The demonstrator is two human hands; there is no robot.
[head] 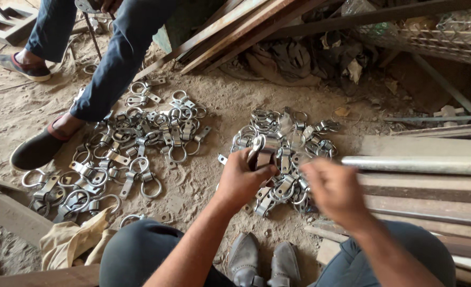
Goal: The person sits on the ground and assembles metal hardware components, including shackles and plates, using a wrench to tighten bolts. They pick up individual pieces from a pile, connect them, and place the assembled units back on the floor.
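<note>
Seen from the head camera, the person squats over a sandy floor (214, 106), knees at the bottom of the frame and two grey shoes (264, 260) between them. The left hand (240, 178) is closed around a shiny metal clamp (262, 151), holding it just above a pile of the same clamps (288, 159) that lies on the floor straight ahead. The right hand (334, 188) hangs over the right edge of that pile, blurred; its fingers look loosely curled, and whether it grips anything cannot be told.

To the left, well apart from the first pile, a wider scatter of ring-and-strap clamps (134, 154) spreads across the floor. A second person stands in it: a leg in blue trousers (113, 64) comes down from the top of the frame, with a dark slipper (36, 149) at the scatter's left edge and the other foot (22, 66) farther back.

A crumpled tan cloth (73, 239) lies by the left knee. On the right, a metal pipe (416, 165) rests across stacked wooden planks (427, 202). More planks (235, 26) lean at the top, above a heap of dark rags (294, 61).
</note>
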